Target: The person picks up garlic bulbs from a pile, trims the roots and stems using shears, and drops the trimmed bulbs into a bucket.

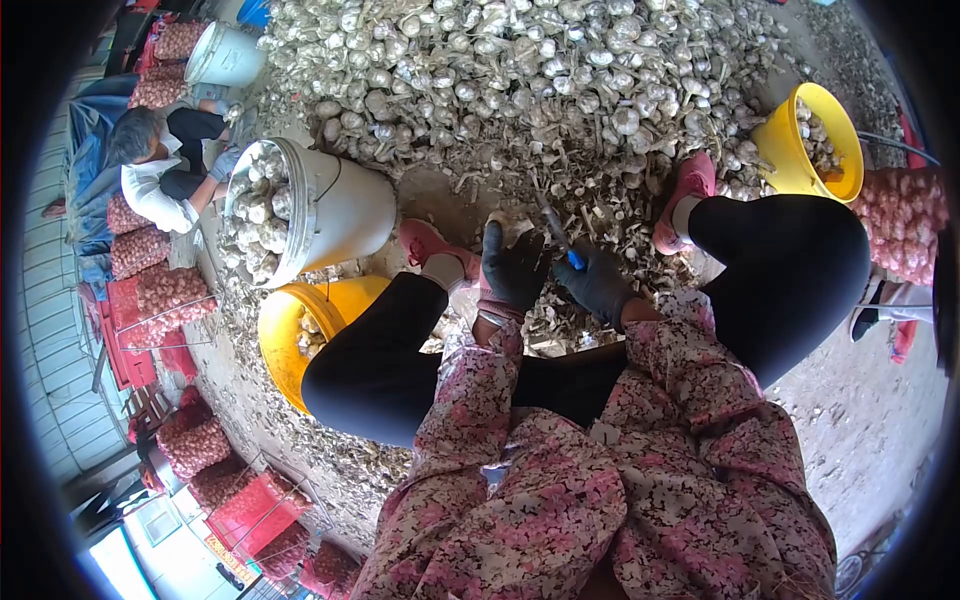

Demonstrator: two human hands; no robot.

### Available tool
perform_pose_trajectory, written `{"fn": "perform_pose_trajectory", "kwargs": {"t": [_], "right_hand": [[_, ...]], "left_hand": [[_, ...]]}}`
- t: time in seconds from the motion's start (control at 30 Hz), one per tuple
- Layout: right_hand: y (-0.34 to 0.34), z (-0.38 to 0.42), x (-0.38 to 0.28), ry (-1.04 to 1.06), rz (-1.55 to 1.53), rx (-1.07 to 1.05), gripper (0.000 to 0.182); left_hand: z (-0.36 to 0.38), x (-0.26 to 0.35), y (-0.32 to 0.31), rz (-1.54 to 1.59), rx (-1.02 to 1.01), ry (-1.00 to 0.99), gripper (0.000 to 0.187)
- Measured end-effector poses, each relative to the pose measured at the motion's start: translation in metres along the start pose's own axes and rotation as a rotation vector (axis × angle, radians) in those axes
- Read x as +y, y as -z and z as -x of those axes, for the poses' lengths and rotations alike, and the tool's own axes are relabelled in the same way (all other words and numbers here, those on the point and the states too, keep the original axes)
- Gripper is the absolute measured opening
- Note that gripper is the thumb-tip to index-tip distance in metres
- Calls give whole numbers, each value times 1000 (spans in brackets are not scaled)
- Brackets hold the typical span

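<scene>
My left hand [512, 268], in a dark glove, is closed around a pale garlic bulb [512, 226] between my knees. Just to its right, my right hand [594, 284], also gloved, grips the blue handle of a cutting tool [553, 222], its blade pointing up and away toward the pile. The blade and the bulb are apart. Beneath both hands lie cut stalks and dry skins [585, 325]. Beyond my feet spreads a large heap of garlic [520, 85].
A white bucket [345, 215] full of garlic stands at the left, with a yellow bucket [285, 345] by my knee. Another yellow bucket [783, 145] is at the right, near red net sacks [903, 222]. A person [165, 165] works at the far left beside more sacks.
</scene>
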State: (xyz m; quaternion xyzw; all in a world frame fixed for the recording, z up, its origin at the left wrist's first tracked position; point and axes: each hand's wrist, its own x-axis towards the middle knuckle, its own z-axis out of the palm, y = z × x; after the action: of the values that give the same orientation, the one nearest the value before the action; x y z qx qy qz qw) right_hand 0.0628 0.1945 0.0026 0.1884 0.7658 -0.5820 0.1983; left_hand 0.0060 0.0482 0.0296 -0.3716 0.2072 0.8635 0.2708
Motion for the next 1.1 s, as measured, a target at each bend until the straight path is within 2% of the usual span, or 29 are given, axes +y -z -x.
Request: {"fn": "perform_pose_trajectory", "kwargs": {"t": [0.03, 0.1, 0.13, 0.17, 0.23, 0.27, 0.3, 0.33, 0.37, 0.4, 0.43, 0.5, 0.53, 0.57, 0.6, 0.63, 0.67, 0.7, 0.73, 0.8, 0.83, 0.9, 0.93, 0.97, 1.0, 1.07, 1.1], "right_hand": [[0, -3, 1, 4, 0, -2, 37], [3, 1, -24, -199, -526, -84, 28], [2, 2, -30, -134, -705, -56, 20], [-1, 0, -25, -131, -705, -71, 20], [-6, -17, -11, -118, -743, 13, 18], [-10, -20, -7, -25, -848, -2, 18], [-9, -18, -14, -60, -802, -20, 19], [-6, -17, -18, -92, -751, -34, 20], [-8, -27, -4, 107, -412, 80, 17], [-12, -36, 8, 299, -71, 213, 14], [-12, -33, 4, 320, -69, 199, 14], [-1, -22, -4, 345, 364, 286, 14], [-4, -25, 6, 352, 367, 291, 14], [-10, -33, 24, 135, -36, 225, 14], [-13, -38, 34, -88, -435, 151, 15], [-12, -38, 32, -93, -431, 150, 15], [-9, -36, 24, -152, -594, 82, 15], [-8, -34, 19, -212, -757, 20, 16], [-8, -35, 16, -221, -754, 34, 16], [-9, -37, 11, -234, -737, 23, 15], [-8, -35, 7, -244, -738, 39, 15], [-2, -36, -4, -340, -831, -39, 20], [-1, -36, 0, -354, -935, -62, 27], [1, -37, -4, -361, -935, -53, 27], [3, -38, -13, -414, -986, -38, 25], [3, -43, -20, -473, -1035, -9, 24], [3, -45, -20, -481, -983, -18, 24]], "left_hand": [[-5, 0, 10, 0, -1, -4, 46], [-31, -5, 50, -1301, -304, -789, 48], [-46, -10, 63, -636, -169, -414, 42], [-40, -12, 57, -691, -265, -414, 40], [-23, -17, 53, -994, -291, -346, 38], [-23, -28, 52, -1075, -269, -662, 36], [-25, -36, 52, -1149, -234, -987, 35], [-24, -26, 52, -821, -181, -543, 31], [-27, -18, 52, -468, -146, -105, 28], [-51, -21, 61, -639, -71, -418, 27], [-42, -7, 49, -631, -70, -442, 27], [-8, 34, 12, -499, -65, -668, 25], [5, 61, 3, -705, -23, -869, 23], [17, 92, 0, -910, 29, -1066, 21], [14, 134, 12, -1556, 217, -1404, 21], [-6, 183, 41, -1568, 330, -1583, 28], [18, 207, 7, -720, -62, -1193, 28], [-2, 276, 25, -228, -559, -821, 32], [46, 273, -30, 2, -285, -724, 45], [51, 309, -52, 162, -311, -794, 60], [54, 305, -70, 231, -251, -878, 63], [37, 292, -75, 211, -259, -886, 59], [16, 285, -69, 104, -266, -834, 50], [-20, 285, -43, -37, -518, -655, 35], [-86, 284, 0, -386, -486, -827, 31], [-105, 236, -33, -131, -54, -549, 30], [-121, 222, -46, -263, 72, -515, 34]]}}
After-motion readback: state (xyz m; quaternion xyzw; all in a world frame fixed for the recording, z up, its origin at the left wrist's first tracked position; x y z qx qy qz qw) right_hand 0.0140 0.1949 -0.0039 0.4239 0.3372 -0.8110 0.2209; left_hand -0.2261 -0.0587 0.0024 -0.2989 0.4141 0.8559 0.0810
